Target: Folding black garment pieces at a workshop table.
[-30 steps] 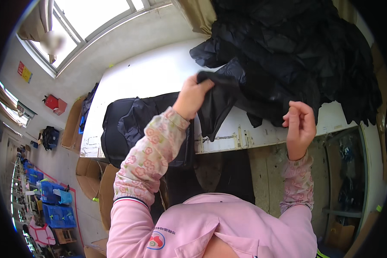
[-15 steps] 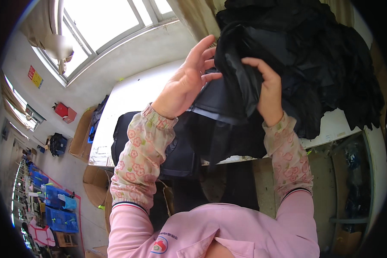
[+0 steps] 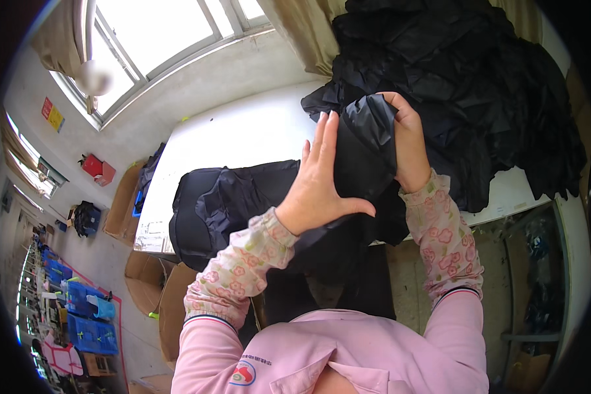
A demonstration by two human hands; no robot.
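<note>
Counting from where I stand: 2 hands in play, 2 floral sleeve covers (image 3: pixel 443 246), 1 white table (image 3: pixel 243 131), 1 big heap of black cloth (image 3: pixel 505 98) filling the upper right of the frame, 1 flat-laid black cloth (image 3: pixel 226 203) left of centre, 1 black piece (image 3: pixel 366 144) being handled near centre. Can't count pieces inside the heap, they merge. At least 2 blue crates (image 3: pixel 92 335) lower left, at least 2 cardboard boxes (image 3: pixel 176 315) left of the table, 1 red box (image 3: pixel 98 169) on the wall at left.

Handled piece: directly left of the right hand (image 3: pixel 410 148), just past the fingertips of the left hand (image 3: pixel 315 190), so between the 2. Right hand is grasping its upper right edge, fingers curled over the cloth. Left hand is released: flat, 4 fingers pointing up the frame, thumb stuck out to the right across the cloth's lower part. Contact on that side: can't tell.

Orientation: long axis of the visible part runs roughly up-down in the frame. Upper end is bunched and shiny, top pointing up toward the heap; lower end hangs toward bottom centre and blends into other black, so can't tell where it stops.
</note>
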